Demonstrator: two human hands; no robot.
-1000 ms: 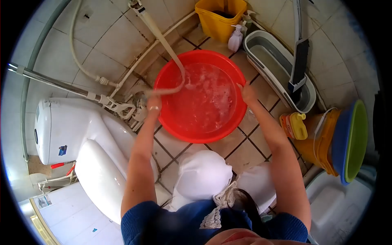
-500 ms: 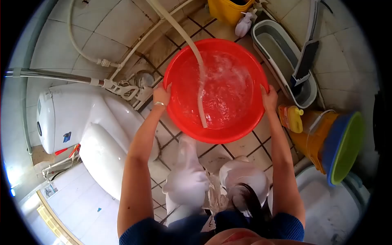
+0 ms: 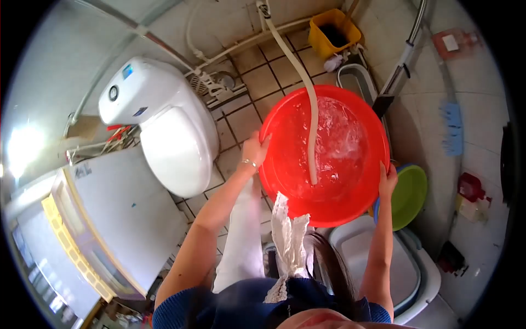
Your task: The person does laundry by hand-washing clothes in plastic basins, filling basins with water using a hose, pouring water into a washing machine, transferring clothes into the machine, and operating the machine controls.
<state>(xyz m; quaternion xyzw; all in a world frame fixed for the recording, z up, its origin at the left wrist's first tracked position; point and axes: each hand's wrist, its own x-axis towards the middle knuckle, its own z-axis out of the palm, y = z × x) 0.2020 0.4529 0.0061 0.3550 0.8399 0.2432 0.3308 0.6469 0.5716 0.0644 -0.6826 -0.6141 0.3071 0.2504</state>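
Note:
A large round red basin (image 3: 342, 214) with rippling water in it is held up in front of me. My left hand (image 3: 255, 152) grips its left rim, with a bracelet on the wrist. On the opposite side, my right hand (image 3: 387, 180) is closed on the lower right rim. A pale hose (image 3: 304, 74) hangs down from the wall pipe, and its end lies inside the basin over the water. My fingers on the outer side of the rim are partly hidden.
To the left stands a white toilet (image 3: 176, 148). A yellow bin (image 3: 335, 34) and a grey mop bucket (image 3: 356, 77) are at the back. Near my right arm are a green basin (image 3: 411, 197) and a white tub (image 3: 378, 247). Tiled floor (image 3: 235, 126) shows between toilet and basin.
The red basin, with both hands on it, has come up and swung right, now covering part of the mop bucket. My view has turned, showing more of the right wall.

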